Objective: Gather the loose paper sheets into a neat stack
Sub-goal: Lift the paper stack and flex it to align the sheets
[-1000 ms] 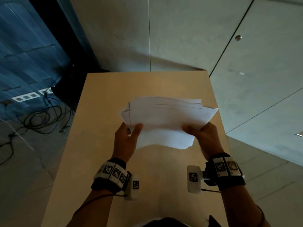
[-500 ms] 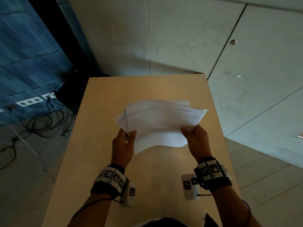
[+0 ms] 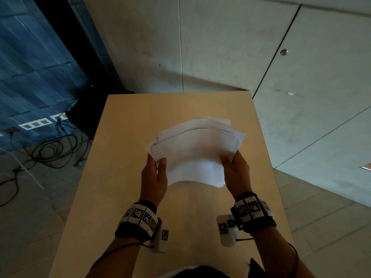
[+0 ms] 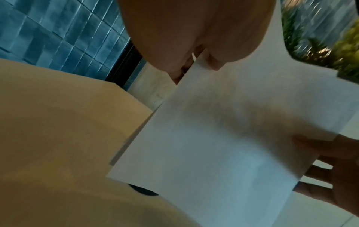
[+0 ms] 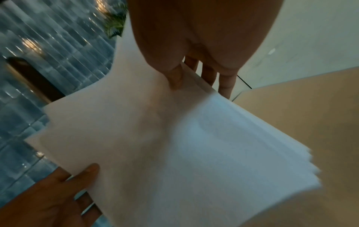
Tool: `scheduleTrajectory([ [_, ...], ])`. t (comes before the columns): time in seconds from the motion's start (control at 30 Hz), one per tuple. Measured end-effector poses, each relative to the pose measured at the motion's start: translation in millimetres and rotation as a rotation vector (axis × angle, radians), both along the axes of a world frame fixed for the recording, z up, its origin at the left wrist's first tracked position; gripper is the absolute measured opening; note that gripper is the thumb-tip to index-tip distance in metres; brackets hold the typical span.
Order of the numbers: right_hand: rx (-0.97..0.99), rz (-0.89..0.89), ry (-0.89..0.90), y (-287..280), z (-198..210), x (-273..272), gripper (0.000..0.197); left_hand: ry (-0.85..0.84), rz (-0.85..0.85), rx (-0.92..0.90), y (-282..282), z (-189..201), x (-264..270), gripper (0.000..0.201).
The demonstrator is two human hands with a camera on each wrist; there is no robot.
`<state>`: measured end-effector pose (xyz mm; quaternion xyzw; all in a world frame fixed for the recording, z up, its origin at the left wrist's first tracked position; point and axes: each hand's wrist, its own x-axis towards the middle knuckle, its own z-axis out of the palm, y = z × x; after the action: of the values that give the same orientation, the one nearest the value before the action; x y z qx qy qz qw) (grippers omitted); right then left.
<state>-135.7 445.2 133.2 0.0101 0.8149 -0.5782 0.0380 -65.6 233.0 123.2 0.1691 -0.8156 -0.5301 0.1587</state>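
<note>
Room: grey panelled wall behind the desk, blue tiled surface to the desk's left, loose cables on the floor below it.
Desk: tan top, bare where it shows around your hands.
Paper sheets: you hold the white bundle in the air above the middle of the desk; its far edges are fanned and uneven, not squared.
Left hand: your left hand has its grip on the bundle's left edge, thumb on top, fingers beneath.
Right hand: your right hand has its grip on the right edge, thumb on top, fingers spread under the sheets.
Writing: no text can be read on the paper; your wristbands carry black-and-white square markers.
Left wrist view only: blurred greenery beyond the sheets.
Right wrist view only: staggered sheet corners at the bundle's near right, over the desk.
</note>
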Motion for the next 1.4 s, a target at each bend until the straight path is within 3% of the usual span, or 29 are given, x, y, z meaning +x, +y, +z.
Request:
scheduleTrajectory([
  [0.13, -0.047, -0.016, 0.004, 8.8, -8.7, 0.4, 0.042, 0.075, -0.01, 0.12, -1.8, 5.0, 2.2, 0.044],
  [0.27, -0.026, 0.034, -0.07, 7.0, -22.2, 4.8, 0.053, 0.032, -0.034, 0.115, 1.4, -0.6, 2.4, 0.037],
  [0.4, -0.002, -0.01, -0.105, 4.0, -22.4, 6.0, 0.052, 0.039, 0.024, 0.124, 6.9, 1.1, 0.8, 0.034],
  [0.5, 0.051, -0.047, -0.02, 4.2, -16.0, 3.8, 0.033, 0.025, 0.064, 0.088, 5.5, -0.9, -1.0, 0.03],
  [0.63, 0.021, -0.064, 0.026, 3.4, -6.3, -0.6, 0.026, 0.075, 0.069, 0.045, 2.0, 9.0, -4.7, 0.027],
  [0.73, -0.008, -0.035, 0.027, -0.4, -4.1, 1.2, 0.032, 0.073, 0.032, 0.031, 2.4, 10.1, -6.7, 0.041],
  [0.83, 0.011, 0.013, -0.038, -8.7, -8.8, 8.7, 0.04, -0.059, 0.019, 0.088, 5.4, 0.4, -6.1, 0.06],
  [1.1, -0.048, -0.04, 0.034, -1.0, -5.5, 9.1, 0.019, 0.084, 0.062, 0.05, 11.1, 15.7, -6.4, 0.025],
  [1.23, -0.074, -0.022, 0.093, 6.8, -4.3, 9.7, 0.029, 0.158, 0.03, 0.13, 7.2, 23.3, -3.6, 0.027],
  [1.4, -0.066, 0.027, -0.02, 8.7, -17.7, 13.8, 0.06, 0.11, 0.011, 0.186, 9.3, 13.6, -1.5, 0.022],
])
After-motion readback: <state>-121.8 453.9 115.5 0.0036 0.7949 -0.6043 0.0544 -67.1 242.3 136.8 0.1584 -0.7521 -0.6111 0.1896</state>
